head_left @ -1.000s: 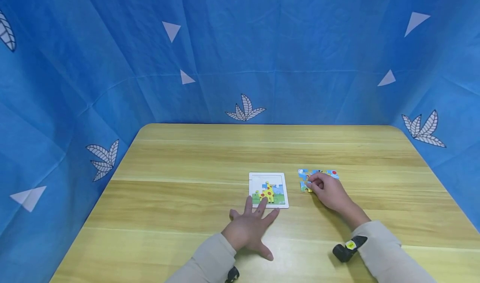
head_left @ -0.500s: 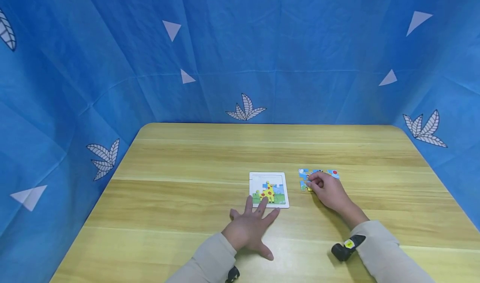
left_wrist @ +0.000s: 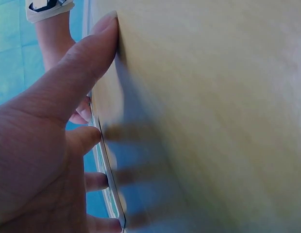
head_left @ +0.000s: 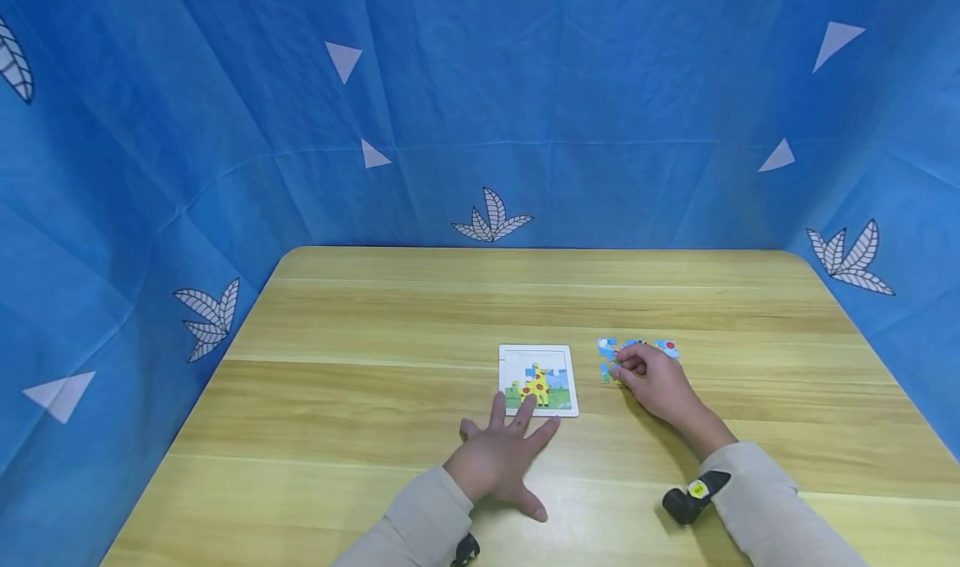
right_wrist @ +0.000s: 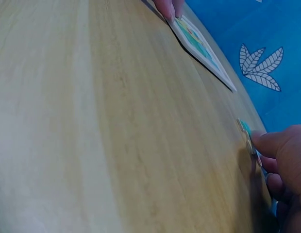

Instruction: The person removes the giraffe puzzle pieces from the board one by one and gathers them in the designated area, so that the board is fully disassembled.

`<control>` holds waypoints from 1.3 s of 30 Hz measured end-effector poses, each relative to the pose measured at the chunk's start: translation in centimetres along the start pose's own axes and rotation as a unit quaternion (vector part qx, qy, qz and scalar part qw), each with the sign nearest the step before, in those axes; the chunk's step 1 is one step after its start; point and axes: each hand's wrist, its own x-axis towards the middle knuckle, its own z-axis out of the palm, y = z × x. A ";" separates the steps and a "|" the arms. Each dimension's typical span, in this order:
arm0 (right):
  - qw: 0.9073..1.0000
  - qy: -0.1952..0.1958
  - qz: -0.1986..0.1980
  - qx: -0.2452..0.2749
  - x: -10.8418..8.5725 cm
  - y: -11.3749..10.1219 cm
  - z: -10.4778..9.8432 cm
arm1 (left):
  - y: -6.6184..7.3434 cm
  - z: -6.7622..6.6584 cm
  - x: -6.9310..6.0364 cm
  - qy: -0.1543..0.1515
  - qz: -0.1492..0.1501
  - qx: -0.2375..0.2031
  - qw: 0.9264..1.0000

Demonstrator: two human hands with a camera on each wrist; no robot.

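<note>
A white square puzzle tray (head_left: 517, 362) lies on the table, with joined pieces showing a giraffe (head_left: 540, 386) in its lower part. The left hand (head_left: 497, 460) lies with fingers spread, its fingertips on the tray's near edge; the left wrist view shows the thumb (left_wrist: 87, 58) held apart. To the tray's right are several loose blue, yellow and green pieces (head_left: 669, 347), partly covered by the right hand (head_left: 663, 388). Its thumb and index finger pinch a small piece, mostly hidden; in the right wrist view, thin pieces (right_wrist: 245, 128) show beside the thumb.
The wooden table (head_left: 375, 317) has rounded far corners. Behind it and at both sides hangs a blue cloth (head_left: 450, 75) with white triangles and leaf prints. A black device (head_left: 696, 497) sits at the right wrist, and another (head_left: 465, 549) at the left.
Near the right thumb, less of the yellow and green piece shows at the lower left of the group. The left hand and the tray have stayed in place.
</note>
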 end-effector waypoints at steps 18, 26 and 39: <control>1.000 0.002 -0.009 0.003 0.1 0.1 -0.2 | 0.0 -0.1 -0.1 0.001 0.000 -0.002 1.000; 1.000 0.006 -0.006 0.014 0.2 -0.4 -0.2 | 0.0 -0.1 0.0 0.000 -0.001 0.002 1.000; 0.999 -0.007 -0.004 0.052 0.8 -2.6 0.0 | 0.0 0.0 0.0 0.000 0.000 0.002 1.000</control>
